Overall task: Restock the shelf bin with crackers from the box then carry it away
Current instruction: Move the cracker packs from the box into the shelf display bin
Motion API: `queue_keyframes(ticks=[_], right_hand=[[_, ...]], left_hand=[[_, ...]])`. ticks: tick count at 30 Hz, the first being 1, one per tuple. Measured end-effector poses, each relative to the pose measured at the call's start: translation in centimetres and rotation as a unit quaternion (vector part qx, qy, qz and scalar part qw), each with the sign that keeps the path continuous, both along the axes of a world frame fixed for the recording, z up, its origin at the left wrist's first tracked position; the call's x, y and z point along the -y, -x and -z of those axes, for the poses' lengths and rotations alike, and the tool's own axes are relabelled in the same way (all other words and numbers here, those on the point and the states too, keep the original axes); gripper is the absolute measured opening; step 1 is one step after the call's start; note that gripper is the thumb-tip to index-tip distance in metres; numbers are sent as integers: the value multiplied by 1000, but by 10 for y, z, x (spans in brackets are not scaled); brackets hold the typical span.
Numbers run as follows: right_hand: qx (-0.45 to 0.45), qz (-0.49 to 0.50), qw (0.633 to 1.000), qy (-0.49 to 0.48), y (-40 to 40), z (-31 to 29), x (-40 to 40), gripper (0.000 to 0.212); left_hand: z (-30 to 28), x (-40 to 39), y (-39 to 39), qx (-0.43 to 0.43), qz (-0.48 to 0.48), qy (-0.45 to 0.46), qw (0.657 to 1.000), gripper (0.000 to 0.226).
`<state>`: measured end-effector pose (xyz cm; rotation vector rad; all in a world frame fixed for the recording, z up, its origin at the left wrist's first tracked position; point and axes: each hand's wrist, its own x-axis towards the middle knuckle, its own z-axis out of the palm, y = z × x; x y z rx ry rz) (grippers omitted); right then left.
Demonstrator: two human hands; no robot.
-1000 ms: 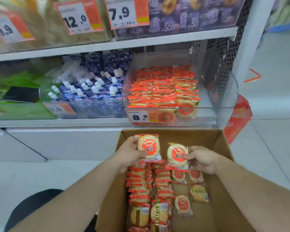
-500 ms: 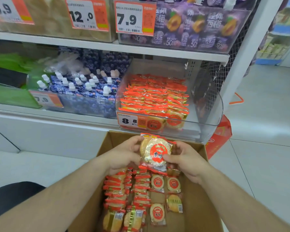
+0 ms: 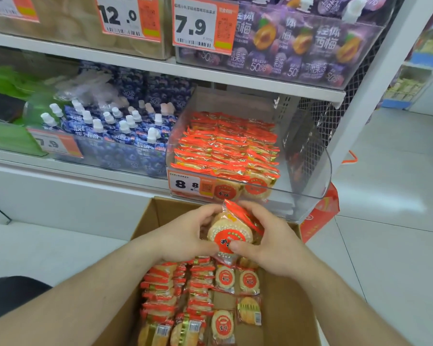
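Nearest the camera, the cardboard box [image 3: 288,308] is sitting on the floor, with rows of cracker packets [image 3: 168,290] standing on edge along its left side and a few loose ones lying flat to the right.

Above the far end of the box, both hands are closing around a small stack of crackers [image 3: 231,233]. The left hand [image 3: 183,236] is curling round the stack's left edge, and the right hand [image 3: 268,243] is gripping its right edge, with the thumb pressing on the red round label of the front packet. The packets are standing roughly upright, faces toward the camera, red sealed ends pointing up and tilting a little to the right.

Straight beyond the hands and slightly higher, the clear shelf bin [image 3: 308,171] is sitting on the lower shelf [image 3: 73,168], its front lip just past the box's far edge. The packets inside are lying in overlapping rows on the left and middle, while a strip along the right wall is showing bare. That gap is lying forward and to the right of the stack, so the right hand looks nearer to it, and the coming move is probably a lift up and over the front lip. The rows in the bin are running front to back, so the held packets would likely need tipping to match.
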<state>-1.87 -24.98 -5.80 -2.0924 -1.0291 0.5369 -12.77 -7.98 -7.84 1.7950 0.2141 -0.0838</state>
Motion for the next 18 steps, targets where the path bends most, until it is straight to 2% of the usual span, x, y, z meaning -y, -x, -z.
queue_keyframes(ticks=[3, 5, 7, 10, 12, 14, 18], right_hand=[[24, 6, 1000, -9, 4, -4, 2, 52], [23, 26, 998, -52, -3, -15, 5, 49], [29, 74, 991, -110, -19, -32, 11, 51], [111, 128, 975, -147, -44, -65, 18, 51], [185, 129, 967, -116, -58, -81, 17, 46], [250, 114, 960, -52, -70, -89, 12, 45], [310, 55, 947, 61, -91, -80, -5, 50]], left_hand=[[-4, 2, -1, 26, 12, -27, 999, 66], [-9, 1, -6, 52, -15, -51, 997, 61], [-17, -3, -11, 79, -53, -148, 984, 58], [-25, -13, -20, 127, -89, -327, 932, 53], [-25, -18, -27, 134, -85, -435, 886, 55], [-19, -23, -31, 108, -73, -498, 857, 61], [-6, -30, -30, 67, -42, -525, 847, 73]])
